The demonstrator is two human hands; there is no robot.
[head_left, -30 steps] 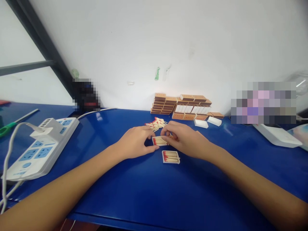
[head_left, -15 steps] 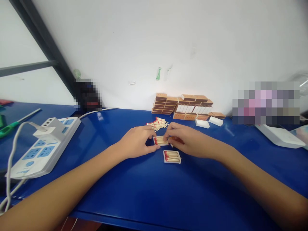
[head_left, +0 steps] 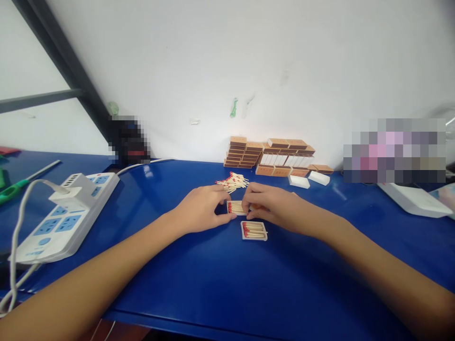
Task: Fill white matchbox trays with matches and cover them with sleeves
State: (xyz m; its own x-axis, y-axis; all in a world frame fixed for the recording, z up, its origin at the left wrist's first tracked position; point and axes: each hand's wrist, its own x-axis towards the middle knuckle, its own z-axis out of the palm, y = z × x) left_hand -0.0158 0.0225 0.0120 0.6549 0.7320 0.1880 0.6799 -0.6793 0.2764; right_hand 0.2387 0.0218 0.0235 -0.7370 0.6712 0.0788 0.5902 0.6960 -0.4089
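Midway across the blue table (head_left: pixel 199 279), in the head view, I see a small white match tray (head_left: pixel 237 214) lying between the two hands, its long axis running side to side. The matches (head_left: pixel 235 208) in it point their red heads leftward. Its left end sits between the thumb and fingers of the left hand (head_left: pixel 227 207), which are spread just wide enough to take it in and appear to have hold of it. The right hand (head_left: pixel 245 211) is about as near, its fingers curled closely together over the tray's right end and hiding it; I can't tell whether a match is pinched there.

Just on the near side, below the right fingertips, lies a second tray (head_left: pixel 254 239), also filled, with one match poking past its right end. A loose pile of matches (head_left: pixel 232 181) lies just beyond the first tray, so the tighter edges are those two. Stacked matchboxes (head_left: pixel 284 156) line the wall farther back, with white boxes (head_left: pixel 299 182) before them. Broad bare table opens toward the front edge, and the power strip (head_left: pixel 67 227) is well apart leftward.
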